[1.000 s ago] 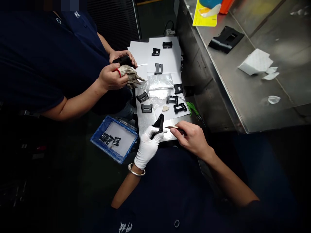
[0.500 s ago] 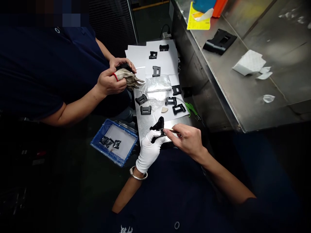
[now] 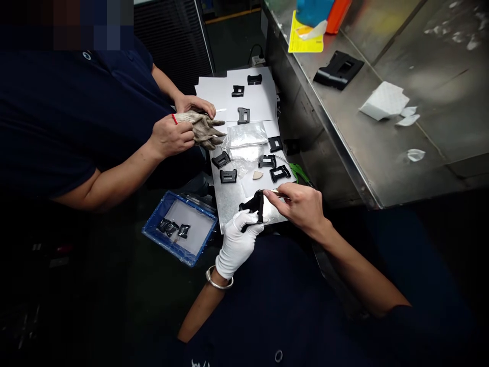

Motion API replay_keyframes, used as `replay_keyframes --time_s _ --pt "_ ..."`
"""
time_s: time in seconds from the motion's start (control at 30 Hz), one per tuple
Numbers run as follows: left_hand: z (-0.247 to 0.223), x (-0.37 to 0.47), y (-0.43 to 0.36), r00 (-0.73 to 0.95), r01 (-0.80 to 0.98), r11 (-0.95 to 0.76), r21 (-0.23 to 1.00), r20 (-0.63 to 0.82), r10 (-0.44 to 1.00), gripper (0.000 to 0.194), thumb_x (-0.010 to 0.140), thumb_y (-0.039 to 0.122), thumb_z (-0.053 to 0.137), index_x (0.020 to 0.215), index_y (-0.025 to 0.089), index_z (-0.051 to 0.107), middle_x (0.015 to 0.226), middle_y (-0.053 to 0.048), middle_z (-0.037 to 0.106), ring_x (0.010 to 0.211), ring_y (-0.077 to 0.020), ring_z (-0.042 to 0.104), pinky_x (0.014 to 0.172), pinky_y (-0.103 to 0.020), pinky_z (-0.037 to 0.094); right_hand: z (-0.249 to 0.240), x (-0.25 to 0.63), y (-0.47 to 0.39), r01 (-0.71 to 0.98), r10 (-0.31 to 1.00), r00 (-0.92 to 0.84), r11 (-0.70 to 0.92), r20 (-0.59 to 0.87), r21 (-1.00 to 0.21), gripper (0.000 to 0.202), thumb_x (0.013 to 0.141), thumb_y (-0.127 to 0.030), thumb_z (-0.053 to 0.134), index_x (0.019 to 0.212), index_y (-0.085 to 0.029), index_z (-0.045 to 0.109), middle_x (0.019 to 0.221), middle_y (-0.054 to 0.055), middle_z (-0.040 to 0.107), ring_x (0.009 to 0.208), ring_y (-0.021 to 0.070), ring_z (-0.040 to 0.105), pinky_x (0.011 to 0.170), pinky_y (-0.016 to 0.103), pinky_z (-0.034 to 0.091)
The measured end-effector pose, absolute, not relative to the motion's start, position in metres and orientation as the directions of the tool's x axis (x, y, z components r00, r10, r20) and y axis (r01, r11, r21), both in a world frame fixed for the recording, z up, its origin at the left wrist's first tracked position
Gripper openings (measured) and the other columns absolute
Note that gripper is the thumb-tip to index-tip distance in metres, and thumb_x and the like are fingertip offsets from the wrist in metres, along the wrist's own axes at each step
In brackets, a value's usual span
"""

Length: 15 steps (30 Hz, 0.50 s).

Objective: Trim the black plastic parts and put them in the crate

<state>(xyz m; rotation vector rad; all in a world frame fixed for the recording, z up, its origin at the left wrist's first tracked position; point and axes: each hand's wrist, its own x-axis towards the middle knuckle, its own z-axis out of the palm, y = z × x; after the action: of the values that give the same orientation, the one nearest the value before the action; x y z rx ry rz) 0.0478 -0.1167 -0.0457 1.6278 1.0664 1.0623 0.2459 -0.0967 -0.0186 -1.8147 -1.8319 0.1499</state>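
Note:
My left hand (image 3: 237, 245), in a white glove, is closed around a black plastic part (image 3: 252, 203) with a frame-like shape, held above the near end of the metal table (image 3: 231, 201). My right hand (image 3: 304, 208) is bare and pinches a slim tool (image 3: 281, 194) whose kind I cannot make out. Its tip meets the upper right edge of the black part, or comes very close to it. Fingers hide most of the tool. Beyond my hands lie a small beige wedge-shaped piece (image 3: 257, 175) and several similar black parts (image 3: 280, 174).
At left, a co-worker's hands (image 3: 173, 135) hold a soiled work glove (image 3: 204, 131). A blue bin (image 3: 153, 219) with several wrapped black parts stands below. Clear plastic bags (image 3: 247, 135) and a green air gun (image 3: 300, 172) are on the table. A steel counter (image 3: 344, 148) rises at right.
My left hand has turned the black part, so its side stands more upright. My right hand has shifted slightly up and right with the tool. The co-worker's glove has spread out more.

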Motion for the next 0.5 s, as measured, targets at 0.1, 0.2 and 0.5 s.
replay_keyframes --time_s 0.1,0.2,0.5 --pt "-0.044 0.047 -0.114 0.315 0.18 -0.274 0.945 0.209 0.926 0.006 0.088 0.019 0.068 0.085 0.023 0.064 0.089 -0.005 0.077 0.103 -0.0242 0.072 0.104 -0.049 0.053 -0.025 0.253 -0.089 0.901 0.956 0.098 0.032 0.275 -0.433 0.054 0.095 -0.062 0.052 0.068 -0.018 0.068 0.065 0.005 0.064 0.059 0.0135 0.052 0.055 0.03 0.019" --pt "-0.042 0.047 -0.111 0.385 0.171 -0.378 0.91 0.291 0.876 0.01 0.088 0.016 0.067 0.082 0.024 0.062 0.085 -0.003 0.077 0.094 -0.023 0.073 0.105 -0.051 0.051 -0.032 0.262 -0.083 0.838 0.96 0.177 -0.032 0.216 -0.544 0.054 0.095 -0.062 0.053 0.067 -0.019 0.066 0.064 0.004 0.063 0.06 0.0142 0.053 0.055 0.028 0.024" --pt "-0.056 0.06 -0.112 0.526 0.375 -0.608 0.7 0.38 0.761 0.007 0.089 0.019 0.064 0.093 0.024 0.065 0.085 0.0 0.073 0.079 -0.0184 0.069 0.103 -0.047 0.051 -0.045 0.252 -0.1 0.212 0.984 -0.074 -0.143 -0.162 -0.967 0.031 0.087 -0.051 0.068 0.101 -0.024 0.075 0.098 0.006 0.073 0.093 0.025 0.067 0.083 0.035 0.054"
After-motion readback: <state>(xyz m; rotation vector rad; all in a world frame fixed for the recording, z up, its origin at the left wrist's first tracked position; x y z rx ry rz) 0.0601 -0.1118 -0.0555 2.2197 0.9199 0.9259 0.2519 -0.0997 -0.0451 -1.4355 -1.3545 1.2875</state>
